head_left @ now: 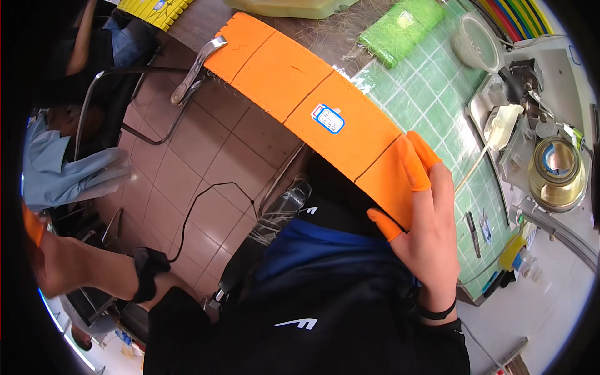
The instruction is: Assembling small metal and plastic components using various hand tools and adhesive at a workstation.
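Steadying looks like the step in hand: the right hand (431, 232) lies over the near end of the orange board (300, 94), which curves along the edge of the green-gridded tabletop (431, 115). Its two foremost fingers, capped in orange, lie side by side across the board, while the capped thumb stands apart from them at the board's lower edge — I cannot tell whether they squeeze or merely rest. The left hand (49, 267) is well apart from the board, far to its left at the dark rim of the view; its fingers are too cut off to tell whether they are apart, together or clamped on anything.

At the board's far end sits a curved metal piece (200, 69), and a blue-edged label (329, 119) lies on the board's face. Beyond the board is a bristly green block (400, 31) with loose strands around it; to the board's right lie dark tweezers (473, 234). Below the board, a bundle of pale strands (272, 219) hangs near the lap.

As I judge it, the next move calls for a still right hand — and the left arm back beside the board if both are needed.
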Tool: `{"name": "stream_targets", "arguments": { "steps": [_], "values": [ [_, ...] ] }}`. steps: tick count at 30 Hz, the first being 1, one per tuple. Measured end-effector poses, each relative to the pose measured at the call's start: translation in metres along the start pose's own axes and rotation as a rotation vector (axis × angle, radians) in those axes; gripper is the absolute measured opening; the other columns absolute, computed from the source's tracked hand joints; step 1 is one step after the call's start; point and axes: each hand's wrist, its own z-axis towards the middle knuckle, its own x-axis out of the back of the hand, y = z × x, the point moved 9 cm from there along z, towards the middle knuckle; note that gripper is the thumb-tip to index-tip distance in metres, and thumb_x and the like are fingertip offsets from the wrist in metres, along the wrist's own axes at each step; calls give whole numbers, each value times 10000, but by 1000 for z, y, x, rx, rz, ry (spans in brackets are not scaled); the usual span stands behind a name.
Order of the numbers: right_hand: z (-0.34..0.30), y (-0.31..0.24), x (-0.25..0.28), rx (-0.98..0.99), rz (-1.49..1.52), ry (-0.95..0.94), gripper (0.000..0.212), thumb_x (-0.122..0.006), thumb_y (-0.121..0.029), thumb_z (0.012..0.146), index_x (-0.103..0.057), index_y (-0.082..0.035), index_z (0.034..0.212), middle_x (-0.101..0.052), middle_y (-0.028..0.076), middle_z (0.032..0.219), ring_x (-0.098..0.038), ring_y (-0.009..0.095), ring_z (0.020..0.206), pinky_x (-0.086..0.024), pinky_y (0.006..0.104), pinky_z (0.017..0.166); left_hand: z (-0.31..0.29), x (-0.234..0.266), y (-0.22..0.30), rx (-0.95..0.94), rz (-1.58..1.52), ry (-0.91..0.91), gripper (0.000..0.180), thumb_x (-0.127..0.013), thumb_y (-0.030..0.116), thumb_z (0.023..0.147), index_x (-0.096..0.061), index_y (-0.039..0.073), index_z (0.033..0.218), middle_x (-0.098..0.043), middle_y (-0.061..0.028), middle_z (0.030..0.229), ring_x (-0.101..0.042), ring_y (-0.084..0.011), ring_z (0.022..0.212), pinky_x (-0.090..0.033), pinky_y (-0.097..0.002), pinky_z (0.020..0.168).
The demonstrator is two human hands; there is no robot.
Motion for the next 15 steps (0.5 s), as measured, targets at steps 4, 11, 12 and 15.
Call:
{"name": "stream_targets", "arguments": {
  "steps": [4,11,12,15],
  "values": [
    [-3,2,-4,43,17,40,844,-849,-33,677,-531,-22,1459,-524,237,1434,-554,427,1159,-457,496,1004,-53,-54,125,-68,-44,-174,314,-815,47,866,-717,-94,1128,-773,-204,1045,-775,-236,930,-618,-324,849],
    [-6,8,-3,30,66,99,786,-844,-37,684,-582,-55,1425,-557,212,1394,-570,406,1151,-477,465,994,-125,-150,267,-67,-790,-700,336,-740,-132,695,-780,-5,1004,-690,-93,898,-598,-156,633,-476,-272,534],
    [-5,9,-3,38,70,106,780,-844,-37,682,-589,-54,1419,-560,209,1386,-570,405,1150,-480,463,996,-126,-151,271,-81,-791,-712,336,-740,-132,695,-780,-5,1004,-690,-93,898,-598,-156,633,-476,-272,534],
    [-4,14,0,22,82,91,760,-834,-37,689,-596,-57,1411,-559,208,1384,-569,405,1142,-483,464,999,-127,-160,268,53,-858,-772,348,-735,-147,688,-773,-12,1006,-674,-70,868,-573,-130,610,-455,-258,526]
  ]
}}
